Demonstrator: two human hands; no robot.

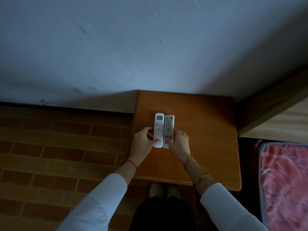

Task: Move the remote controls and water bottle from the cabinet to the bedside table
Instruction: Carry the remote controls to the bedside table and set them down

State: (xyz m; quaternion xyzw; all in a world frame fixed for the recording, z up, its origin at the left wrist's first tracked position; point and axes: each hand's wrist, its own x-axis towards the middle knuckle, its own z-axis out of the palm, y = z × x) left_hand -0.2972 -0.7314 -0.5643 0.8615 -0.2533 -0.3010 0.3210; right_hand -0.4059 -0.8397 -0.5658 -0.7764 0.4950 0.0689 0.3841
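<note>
Two remote controls are lying side by side on the worktop, a hand resting on each.

The orange-brown wooden worktop [205,130] is standing against a pale wall, carrying a white remote control with a small grey screen [158,129] and, touching it on the right, a white remote control with rows of coloured buttons [168,130]. The left hand [144,142] is curling around the screened remote's lower left edge, thumb lying on its face. The right hand [179,140] is pressing fingers onto the buttoned remote's lower right side. Button lettering is showing too small to read. A red patterned blanket [285,184] is lying on the bed at right.
</note>
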